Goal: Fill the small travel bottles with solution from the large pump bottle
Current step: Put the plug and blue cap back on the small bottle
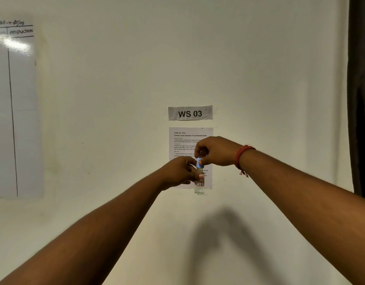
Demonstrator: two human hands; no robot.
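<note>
Near the centre of the frame, a little below the middle, the left hand [180,171] gripped a small clear travel bottle [199,187] around its upper body and held it upright in the air. The right hand [215,151] pinched the blue cap [200,163] on top with curled fingers. I think one hand steadied the bottle so that the other could turn the cap; whether the cap was going on or off, I cannot tell. The bottle seemed to contain clear liquid and carried a small numbered label. The large pump bottle was not in view.

Behind the hands was a pale wall with a "WS 03" sign [190,113] and a printed instruction sheet [183,138] under it. A whiteboard [15,112] was at the left edge and a dark curtain [360,95] at the right edge. No table was visible.
</note>
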